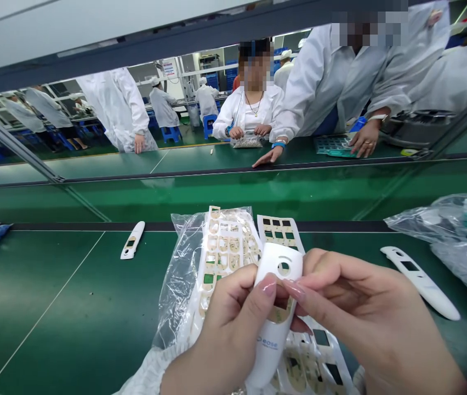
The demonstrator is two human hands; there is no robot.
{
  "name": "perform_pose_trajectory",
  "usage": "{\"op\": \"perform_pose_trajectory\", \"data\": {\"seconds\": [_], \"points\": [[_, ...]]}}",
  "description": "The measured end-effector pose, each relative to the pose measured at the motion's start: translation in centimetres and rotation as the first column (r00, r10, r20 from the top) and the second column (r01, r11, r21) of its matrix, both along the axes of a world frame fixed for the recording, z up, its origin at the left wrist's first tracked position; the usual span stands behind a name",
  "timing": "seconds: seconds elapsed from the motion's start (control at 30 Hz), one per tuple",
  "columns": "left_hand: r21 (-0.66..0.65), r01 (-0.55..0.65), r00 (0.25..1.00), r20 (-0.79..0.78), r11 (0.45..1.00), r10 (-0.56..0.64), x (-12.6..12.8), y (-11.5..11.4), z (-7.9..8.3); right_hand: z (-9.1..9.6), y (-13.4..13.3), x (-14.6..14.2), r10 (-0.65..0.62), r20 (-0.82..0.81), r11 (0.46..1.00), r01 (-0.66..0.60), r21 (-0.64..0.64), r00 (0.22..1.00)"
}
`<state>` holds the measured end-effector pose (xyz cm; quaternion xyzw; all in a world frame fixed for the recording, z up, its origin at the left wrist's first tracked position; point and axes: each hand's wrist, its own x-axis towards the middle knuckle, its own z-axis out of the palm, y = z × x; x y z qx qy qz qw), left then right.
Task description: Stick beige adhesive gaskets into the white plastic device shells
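A green bench (52, 296) spreads in front of you, and past the divider white-coated people work in a bright room. Your left hand (233, 329) is clamped around a white shell (273, 334), which is at the centre of your clock, tilted, its round hole toward 12 o'clock. Your left thumb lies on its face by the window, over a tan adhesive piece (278, 314). Your right hand (365, 307) comes in from 3 o'clock, its thumb tip and bent index finger close together at the shell's edge; whether they grip anything cannot be told. Under and beyond your hands, a sticker sheet (235, 244) lies at 11 o'clock on a clear bag (180, 274), a second sheet (263, 224) at 12. Farther out, one loose shell (138, 236) rests at 10 o'clock, another (428, 288) between 2 and 3, near a plastic bag (443, 219) at 2. Across the divider, a seated co-worker (274, 99) is at 12, a standing one (319, 82) leaning at 1.
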<state>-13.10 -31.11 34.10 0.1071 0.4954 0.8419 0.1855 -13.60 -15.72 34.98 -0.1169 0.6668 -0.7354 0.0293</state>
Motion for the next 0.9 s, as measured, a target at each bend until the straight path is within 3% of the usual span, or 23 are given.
{"op": "perform_pose_trajectory", "data": {"seconds": [0.13,0.23,0.3,0.33,0.37,0.43,0.5,0.57,0.67,0.9], "points": [[-0.044,-0.061,0.998,-0.034,0.997,0.059,-0.3,0.1,-0.3,0.1,-1.2,0.4,-0.224,-0.039,0.965,0.227,0.13,0.974],[-0.049,-0.097,0.995,0.009,0.994,0.098,-0.2,0.1,-0.6,0.0,-1.5,0.4,-0.499,-0.146,0.824,0.52,0.224,0.854],[-0.028,-0.111,0.992,0.058,0.993,0.113,-0.1,0.0,-0.8,-0.2,-1.2,0.2,-0.596,-0.24,0.733,0.641,0.228,0.766],[-0.011,-0.116,0.99,0.075,0.993,0.117,-0.1,0.0,-0.9,-0.2,-0.9,0.0,-0.586,-0.268,0.736,0.641,0.216,0.764],[0.005,-0.121,0.989,0.086,0.993,0.12,-0.1,0.0,-0.9,-0.3,-0.7,-0.1,-0.535,-0.27,0.78,0.591,0.207,0.8],[0.025,-0.126,0.988,0.09,0.992,0.123,-0.1,0.1,-0.7,-0.3,-0.3,-0.3,-0.337,-0.191,0.909,0.371,0.187,0.922],[0.016,-0.155,0.985,0.077,0.988,0.153,-0.1,0.1,-0.4,-0.3,-0.4,-0.4,-0.152,-0.06,0.978,0.159,0.138,0.987],[-0.009,-0.199,0.979,0.046,0.98,0.199,0.0,0.2,0.0,-0.1,-0.9,-0.2,-0.131,0.046,0.989,0.128,0.077,0.99],[-0.057,-0.242,0.97,0.0,0.969,0.243,0.3,0.3,0.3,0.2,-1.7,0.3,-0.22,0.125,0.976,0.218,0.029,0.967],[-0.099,-0.248,0.965,-0.11,0.964,0.237,0.6,0.2,-0.1,0.9,-2.1,0.6,-0.181,0.196,0.978,0.198,-0.068,0.964]]}}
